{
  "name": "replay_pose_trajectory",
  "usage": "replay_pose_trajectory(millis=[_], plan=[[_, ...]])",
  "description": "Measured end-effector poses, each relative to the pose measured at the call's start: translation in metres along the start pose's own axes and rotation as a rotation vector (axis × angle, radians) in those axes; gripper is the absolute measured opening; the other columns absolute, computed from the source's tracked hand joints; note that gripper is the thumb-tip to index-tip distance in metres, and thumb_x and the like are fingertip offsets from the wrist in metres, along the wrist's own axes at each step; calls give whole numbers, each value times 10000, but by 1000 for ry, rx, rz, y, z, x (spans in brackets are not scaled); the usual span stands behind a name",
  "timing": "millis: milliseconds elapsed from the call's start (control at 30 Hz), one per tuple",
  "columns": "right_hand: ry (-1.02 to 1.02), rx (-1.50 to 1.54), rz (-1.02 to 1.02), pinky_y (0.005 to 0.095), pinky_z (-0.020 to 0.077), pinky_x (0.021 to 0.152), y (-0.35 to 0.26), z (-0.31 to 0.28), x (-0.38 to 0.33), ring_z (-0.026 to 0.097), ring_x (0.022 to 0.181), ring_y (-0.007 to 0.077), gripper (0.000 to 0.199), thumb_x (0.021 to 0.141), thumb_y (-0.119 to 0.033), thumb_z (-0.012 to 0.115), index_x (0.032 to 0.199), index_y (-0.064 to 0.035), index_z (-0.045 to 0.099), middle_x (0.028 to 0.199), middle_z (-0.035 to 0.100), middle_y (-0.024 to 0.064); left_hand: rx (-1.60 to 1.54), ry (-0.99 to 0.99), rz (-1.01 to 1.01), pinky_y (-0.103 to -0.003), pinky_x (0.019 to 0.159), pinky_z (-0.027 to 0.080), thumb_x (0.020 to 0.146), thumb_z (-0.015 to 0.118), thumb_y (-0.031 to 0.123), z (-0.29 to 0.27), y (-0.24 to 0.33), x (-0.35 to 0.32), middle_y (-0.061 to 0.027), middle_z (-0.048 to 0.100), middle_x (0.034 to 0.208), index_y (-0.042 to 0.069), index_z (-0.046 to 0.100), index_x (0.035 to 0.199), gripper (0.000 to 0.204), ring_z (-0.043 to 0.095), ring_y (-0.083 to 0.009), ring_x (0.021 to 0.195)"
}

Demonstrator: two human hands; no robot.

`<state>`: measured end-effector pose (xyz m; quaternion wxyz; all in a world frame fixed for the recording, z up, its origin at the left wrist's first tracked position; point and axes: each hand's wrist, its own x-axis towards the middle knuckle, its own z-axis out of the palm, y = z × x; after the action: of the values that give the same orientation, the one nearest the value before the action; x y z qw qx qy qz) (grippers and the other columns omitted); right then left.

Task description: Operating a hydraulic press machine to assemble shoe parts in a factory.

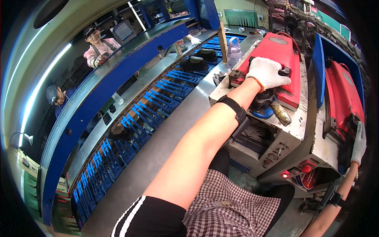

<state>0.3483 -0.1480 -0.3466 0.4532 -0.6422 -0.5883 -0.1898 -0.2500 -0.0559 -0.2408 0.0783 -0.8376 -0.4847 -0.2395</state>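
My left hand (269,74), in a white knit glove, is closed around the black handle (284,71) of a red machine cover (276,49). Below that hand, a dark piece with a blue base (263,110) sits at the machine's front, beside a worn, wrapped lump (281,113). At the far right, my gloved right hand (359,143) grips the black handle (355,120) of a second red machine cover (344,89); its fingers show only in part. A black shape (344,152) lies under this second cover, too dim to make out.
Left of me runs a conveyor with blue racks (144,106) carrying dark pieces (193,63), beside a grey metal ledge (158,134). A lilac bottle (235,51) stands by the first machine. Two people (103,49) are beyond the blue-edged upper shelf (118,73). A red button (306,168) protrudes from the second machine.
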Motion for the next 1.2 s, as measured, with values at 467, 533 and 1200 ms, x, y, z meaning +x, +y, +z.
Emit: replay_pose_trajectory(millis=[467, 533, 1200], plan=[[-4, -2, -30, 379, 483, 1008, -1, 3, -1, 648, 1176, 298, 362, 1103, -261, 545, 1293, 20, 671, 1245, 687, 151, 29, 58, 2, -445, 752, 557, 859, 566, 733, 8, -2, 2, -136, 755, 874, 161, 809, 916, 624, 739, -322, 858], [-1, -11, -44, 378, 482, 1008, 0, 3, -1, 648, 1175, 299, 363, 1104, -260, 544, 1295, 21, 670, 1244, 687, 151, 34, 76, 8, -444, 752, 556, 861, 564, 741, 9, -2, 2, -131, 755, 870, 165, 809, 913, 628, 739, -319, 853], [-57, -178, -116, 393, 451, 1073, 22, 4, 3, 608, 1252, 319, 400, 1107, -274, 525, 1342, 28, 643, 1307, 679, 169, 52, 185, 17, -471, 684, 538, 903, 550, 720, 13, -1, 0, -125, 740, 785, 170, 804, 835, 610, 736, -325, 775]])
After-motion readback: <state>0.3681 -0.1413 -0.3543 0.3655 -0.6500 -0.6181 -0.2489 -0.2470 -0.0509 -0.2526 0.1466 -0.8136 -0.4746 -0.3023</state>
